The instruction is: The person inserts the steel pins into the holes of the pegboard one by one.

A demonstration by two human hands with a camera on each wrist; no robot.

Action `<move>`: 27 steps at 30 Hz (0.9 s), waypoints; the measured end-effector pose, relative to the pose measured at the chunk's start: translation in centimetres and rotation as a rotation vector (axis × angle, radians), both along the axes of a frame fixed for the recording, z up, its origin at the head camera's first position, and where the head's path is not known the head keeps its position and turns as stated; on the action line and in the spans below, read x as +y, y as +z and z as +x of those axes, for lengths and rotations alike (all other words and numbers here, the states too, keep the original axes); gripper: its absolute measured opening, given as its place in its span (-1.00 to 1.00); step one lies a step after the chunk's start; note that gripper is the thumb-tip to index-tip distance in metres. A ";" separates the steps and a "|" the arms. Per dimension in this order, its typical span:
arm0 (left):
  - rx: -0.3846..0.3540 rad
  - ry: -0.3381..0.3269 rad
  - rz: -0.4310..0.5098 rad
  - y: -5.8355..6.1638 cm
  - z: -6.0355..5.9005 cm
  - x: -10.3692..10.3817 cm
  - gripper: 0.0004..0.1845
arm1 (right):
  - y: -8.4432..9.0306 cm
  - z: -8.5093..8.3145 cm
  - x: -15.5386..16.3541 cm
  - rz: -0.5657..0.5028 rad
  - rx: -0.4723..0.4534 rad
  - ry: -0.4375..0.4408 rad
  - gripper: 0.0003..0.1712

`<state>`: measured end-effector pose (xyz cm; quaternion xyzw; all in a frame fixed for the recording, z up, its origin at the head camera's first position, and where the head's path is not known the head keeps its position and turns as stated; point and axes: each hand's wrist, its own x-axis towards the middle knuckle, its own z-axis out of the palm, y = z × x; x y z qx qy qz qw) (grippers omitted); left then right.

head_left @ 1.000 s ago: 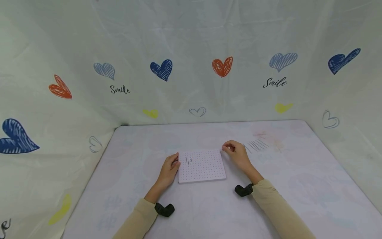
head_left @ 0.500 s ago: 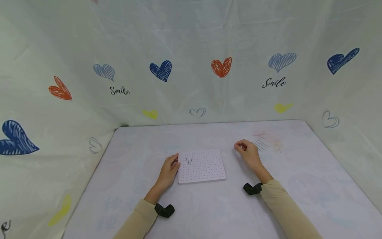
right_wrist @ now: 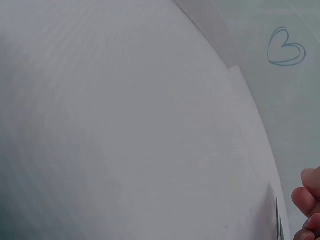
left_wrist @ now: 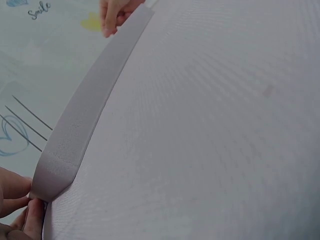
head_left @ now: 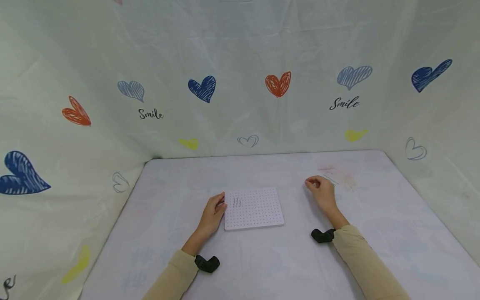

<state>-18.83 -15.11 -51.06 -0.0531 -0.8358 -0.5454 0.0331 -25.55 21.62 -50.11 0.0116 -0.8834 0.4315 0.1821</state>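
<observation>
A white pegboard [head_left: 258, 210] lies flat on the table, with three thin dark pins [head_left: 237, 202] standing near its left edge. My left hand [head_left: 213, 213] holds that left edge. In the left wrist view its fingertips [left_wrist: 17, 199] pinch the pegboard's rim [left_wrist: 82, 117] beside the pins [left_wrist: 27, 122]. My right hand [head_left: 321, 191] rests to the right of the board with its fingers curled, over the spot where loose pins [head_left: 332, 178] lie. In the right wrist view its fingertips [right_wrist: 306, 199] sit just above a dark pin [right_wrist: 277, 226]. Whether they pinch one is hidden.
The pale table [head_left: 262, 171] is enclosed at the back and on both sides by a white sheet [head_left: 240, 62] printed with hearts. A faint reddish stain [head_left: 339, 173] marks the table behind my right hand. Black wrist mounts [head_left: 206, 263] sit on both forearms.
My right hand has left the pegboard's far right corner and moved right, covering most of the loose pins. The left hand and the board have stayed put.
</observation>
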 end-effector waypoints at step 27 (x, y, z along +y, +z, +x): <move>-0.001 0.010 -0.003 -0.1 0.0 0.1 -0.49 | -1.6 -0.5 0.6 0.032 0.004 -0.095 -0.90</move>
